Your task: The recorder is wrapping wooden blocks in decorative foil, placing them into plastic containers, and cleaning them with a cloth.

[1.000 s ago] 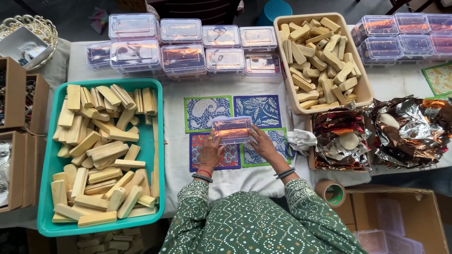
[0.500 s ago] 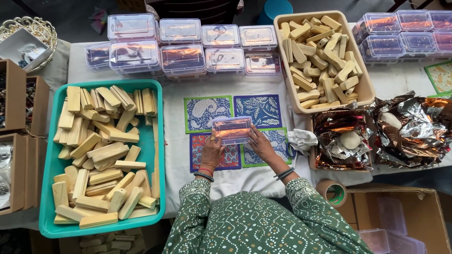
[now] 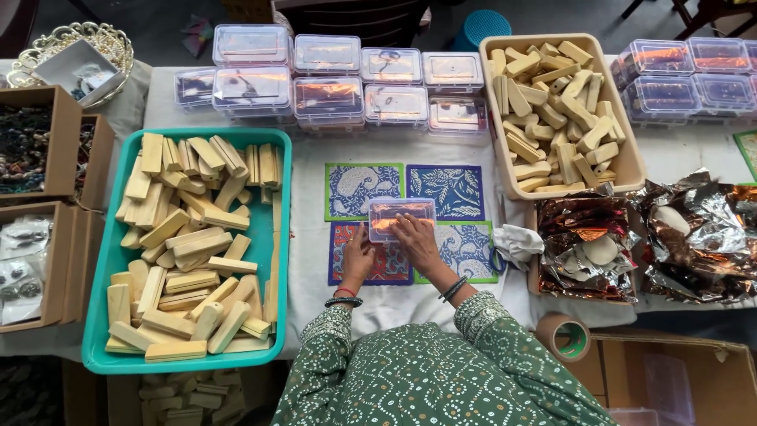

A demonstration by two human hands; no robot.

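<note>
A small clear plastic box point(image 3: 400, 214) with a lid rests on patterned square mats point(image 3: 363, 189) in the middle of the white table. My left hand point(image 3: 359, 254) holds its lower left corner. My right hand point(image 3: 415, 240) presses on its front edge and lid. Both wrists wear bangles, and green dotted sleeves cover my arms.
A teal tray point(image 3: 98, 351) of pale wooden sticks lies at left, a beige bin point(image 3: 629, 164) of similar pieces at right. Stacked clear boxes point(image 3: 327, 83) line the back. Crumpled foil wrappers point(image 3: 678, 237), a tape roll point(image 3: 564, 335) and cardboard boxes point(image 3: 35, 142) sit around.
</note>
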